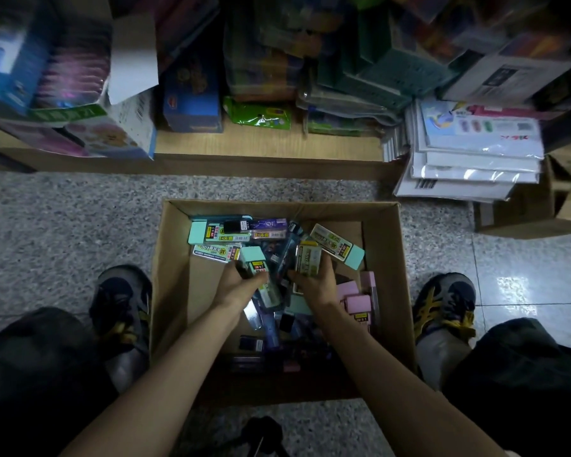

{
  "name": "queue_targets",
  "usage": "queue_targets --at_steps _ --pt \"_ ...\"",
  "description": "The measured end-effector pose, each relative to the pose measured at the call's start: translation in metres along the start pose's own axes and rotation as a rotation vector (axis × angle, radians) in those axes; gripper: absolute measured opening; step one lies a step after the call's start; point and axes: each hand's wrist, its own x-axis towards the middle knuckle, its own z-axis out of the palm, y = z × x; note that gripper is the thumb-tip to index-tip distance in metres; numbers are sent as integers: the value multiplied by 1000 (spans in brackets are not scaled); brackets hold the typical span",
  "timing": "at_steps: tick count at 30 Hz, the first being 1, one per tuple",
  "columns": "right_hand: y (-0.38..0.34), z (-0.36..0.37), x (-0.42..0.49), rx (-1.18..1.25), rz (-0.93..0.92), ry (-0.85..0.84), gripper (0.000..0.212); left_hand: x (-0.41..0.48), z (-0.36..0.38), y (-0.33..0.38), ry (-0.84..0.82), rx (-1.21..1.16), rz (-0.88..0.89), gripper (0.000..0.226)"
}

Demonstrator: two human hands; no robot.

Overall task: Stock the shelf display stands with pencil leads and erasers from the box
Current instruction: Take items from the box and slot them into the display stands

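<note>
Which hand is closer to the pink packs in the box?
Right. The right hand, gripping a yellow-capped pack, is beside the pink packs; the left hand, gripping a teal-capped pack, lies farther off.

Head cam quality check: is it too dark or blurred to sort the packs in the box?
Head view: dim, corners fall to black; shelf goods at top smeared by blur; glare on the floor tiles at right; the mint pack in the left hand and yellow pack in the right hand fairly sharp, small print unreadable; the box's near end in shadow.
</note>
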Motion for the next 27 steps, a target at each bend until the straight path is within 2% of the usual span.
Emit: queue_targets --at_steps 1,4,7,10,13,18,22,27 --pt "1 -3 -2 27 5 2 54 -3 -2 -3 8 -5 -20 18" --pt "1 -15 -9 88 32 21 51 -12 -6 -9 9 -107 -88 20" --pt "-7 -28 -16 159 103 12 44 -22 -6 -7 -66 -244 -136 7" --pt "-22 -37 -25 256 155 -163 30 -34 0 4 -172 -259 -127 11" --pt "-40 -37 -38 311 104 -318 19 -54 10 22 -269 -192 -40 18" --pt "-76 -32 -69 343 -68 -333 17 -89 14 53 -345 -400 -2 28" --pt "-102 -34 -97 326 -96 -386 27 -115 5 73 -402 -340 120 44" --pt "-138 -40 -136 498 -120 -516 32 -152 -2 99 -400 -493 247 33"
